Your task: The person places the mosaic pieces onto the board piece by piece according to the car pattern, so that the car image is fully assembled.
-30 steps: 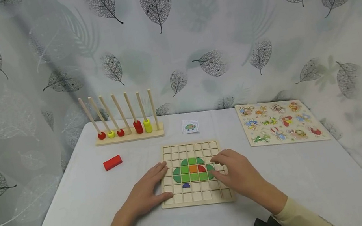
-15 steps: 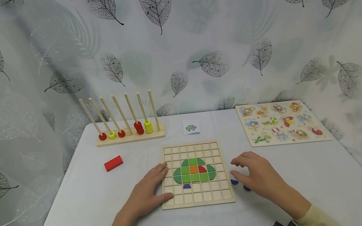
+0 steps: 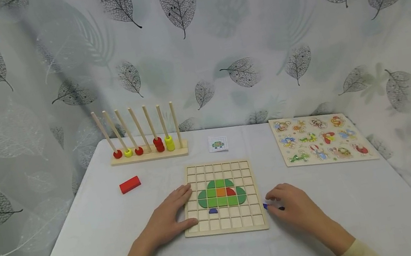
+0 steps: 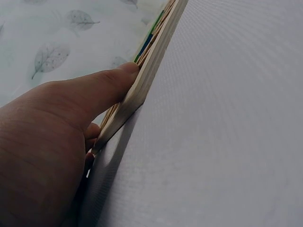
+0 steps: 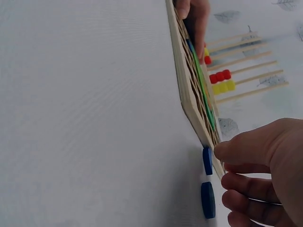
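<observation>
A wooden grid board (image 3: 226, 227) lies flat on the table, with green, orange and red tiles fitted into a rounded shape (image 3: 222, 202). One blue half-round tile (image 3: 213, 211) sits in a cell below that shape. My left hand (image 3: 169, 218) rests on the board's left edge, thumb and fingers extended. Beside the right edge, my right hand (image 3: 298, 207) hovers low with its fingers loosely bent over two loose blue tiles. In the right wrist view, the thumb is close to the nearer blue tile (image 5: 207, 161); the other blue tile (image 5: 208, 200) lies alongside it.
A bead-and-peg counting stand (image 3: 149, 156) is at the back left, with a red block (image 3: 130, 184) in front of it. A small picture card (image 3: 217, 144) lies behind the board. An insect puzzle board (image 3: 323, 140) is at the back right.
My right hand has moved from over the board to the right, then down closer to the loose blue tiles. My left hand stays in place on the board.
</observation>
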`<action>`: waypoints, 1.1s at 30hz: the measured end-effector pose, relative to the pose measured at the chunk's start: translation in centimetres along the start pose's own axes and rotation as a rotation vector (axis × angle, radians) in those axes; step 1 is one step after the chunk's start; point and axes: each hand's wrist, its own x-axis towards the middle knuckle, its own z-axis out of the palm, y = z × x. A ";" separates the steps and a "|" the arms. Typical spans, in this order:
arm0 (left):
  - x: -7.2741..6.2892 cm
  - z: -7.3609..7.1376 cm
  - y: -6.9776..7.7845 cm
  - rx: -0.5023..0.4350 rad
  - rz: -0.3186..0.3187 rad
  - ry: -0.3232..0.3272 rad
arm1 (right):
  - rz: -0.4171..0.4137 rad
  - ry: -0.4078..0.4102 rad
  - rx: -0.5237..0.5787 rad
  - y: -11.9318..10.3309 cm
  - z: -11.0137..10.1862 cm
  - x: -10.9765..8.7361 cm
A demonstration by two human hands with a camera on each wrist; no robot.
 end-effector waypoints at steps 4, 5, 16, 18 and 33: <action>0.0 0.1 0.0 0.004 -0.001 0.001 | 0.034 -0.032 0.004 0.2 0.5 -0.1; 0.0 0.1 -0.1 0.007 -0.002 0.001 | 0.036 -0.032 0.003 0.3 0.6 -0.1; 0.0 0.3 -0.3 -0.001 -0.008 -0.003 | -0.019 0.002 0.002 0.5 1.1 -0.3; 0.0 0.3 -0.3 -0.003 -0.006 -0.003 | -0.030 0.012 0.000 0.5 1.2 -0.4; 0.1 0.2 -0.2 0.007 -0.002 0.005 | -0.061 0.118 -0.024 0.1 -0.5 -0.1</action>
